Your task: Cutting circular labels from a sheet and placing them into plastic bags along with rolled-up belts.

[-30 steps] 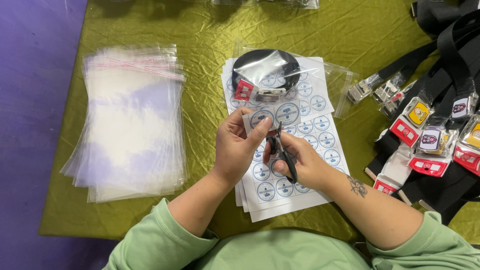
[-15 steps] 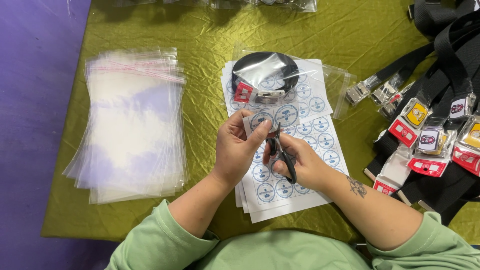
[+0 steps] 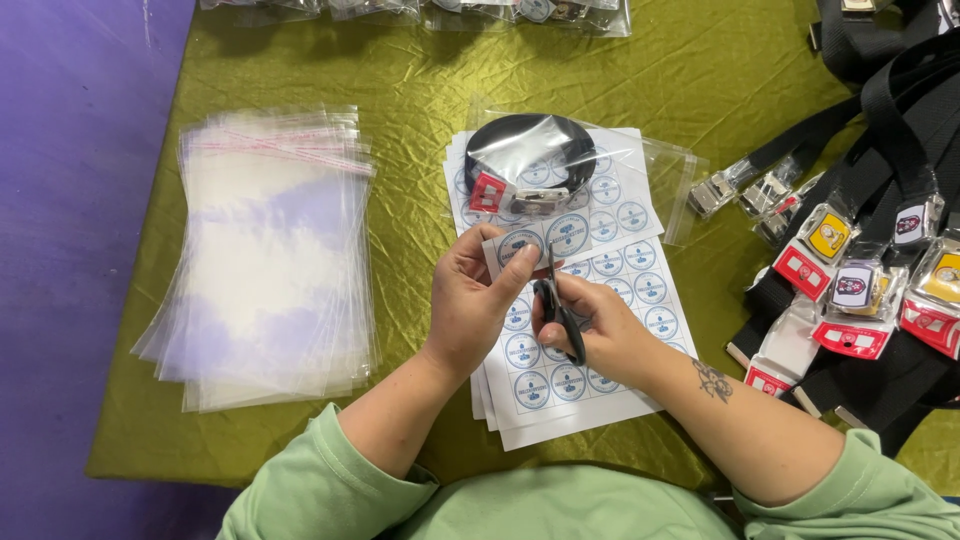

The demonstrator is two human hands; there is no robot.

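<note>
Trimming step — left hand [image 3: 470,300] pinches small white round-printed paper label [image 3: 520,245], right hand [image 3: 600,335] closed around black-handled scissors [image 3: 558,310]; next cut likely needs label steady above white sticker sheets [image 3: 590,400].

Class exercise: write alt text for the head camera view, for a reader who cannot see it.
Over sticker sheets on a green cloth, a left hand holds a small sticker piece while the right hand works black scissors. Clear bags lie left, black belts right.
</note>
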